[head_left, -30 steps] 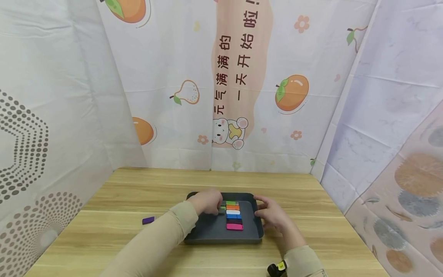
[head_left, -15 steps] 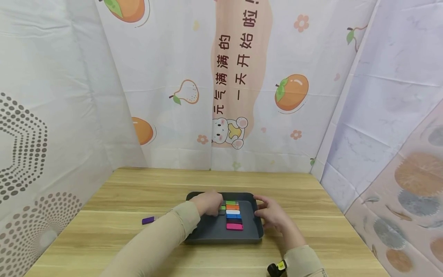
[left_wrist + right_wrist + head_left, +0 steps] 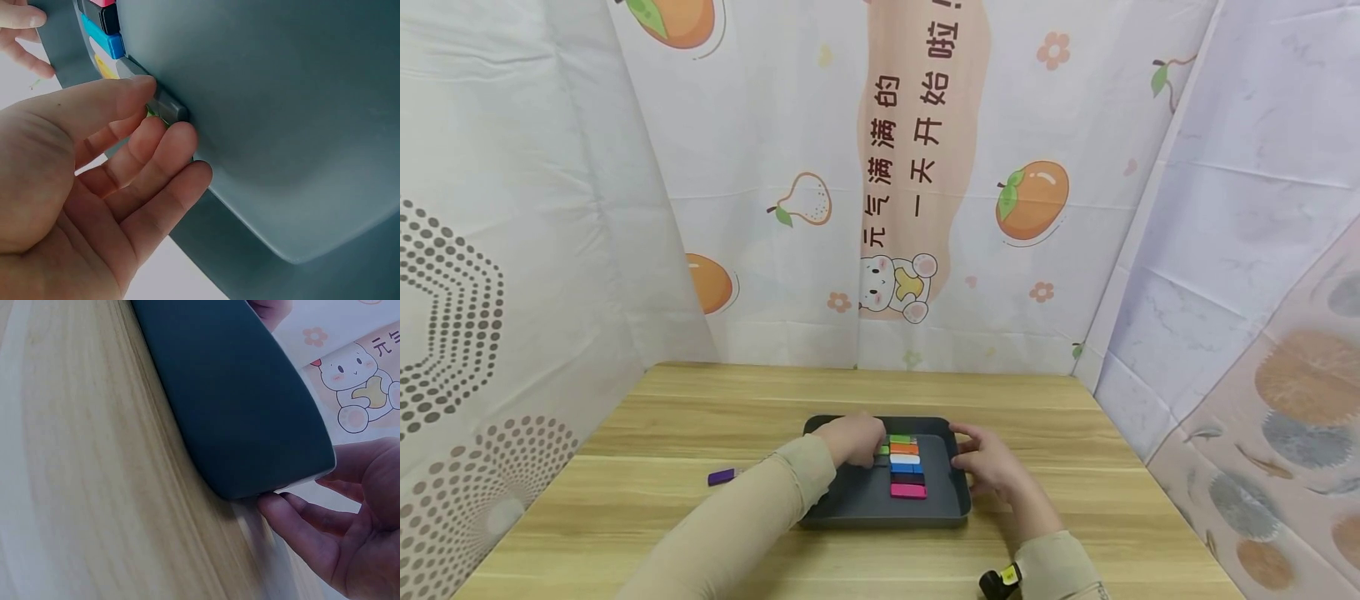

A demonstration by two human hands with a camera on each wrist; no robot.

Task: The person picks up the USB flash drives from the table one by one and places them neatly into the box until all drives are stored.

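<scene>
A dark grey tray (image 3: 850, 504) lies on the table, seen from its outer side in the right wrist view. Inside it, a column of USB flash drives includes a pink one (image 3: 908, 492), a blue one (image 3: 907, 468), a white one (image 3: 905, 459) and an orange one (image 3: 904, 448). My left hand (image 3: 854, 439) reaches into the tray, thumb and fingertips pinching at a green flash drive (image 3: 882, 450) beside a grey one (image 3: 170, 106); the fingers hide most of the green one. My right hand (image 3: 994, 462) grips the tray's right wall, thumb and fingers at its rim.
A purple flash drive (image 3: 722, 477) lies on the wooden table (image 3: 647, 442), left of the tray. A black object with a yellow label (image 3: 1000, 581) is near the right cuff. Printed curtains (image 3: 760, 275) stand behind and along both sides.
My left hand has shifted very slightly to the right inside the tray. The right hand, the tray and the column of flash drives stay where they were.
</scene>
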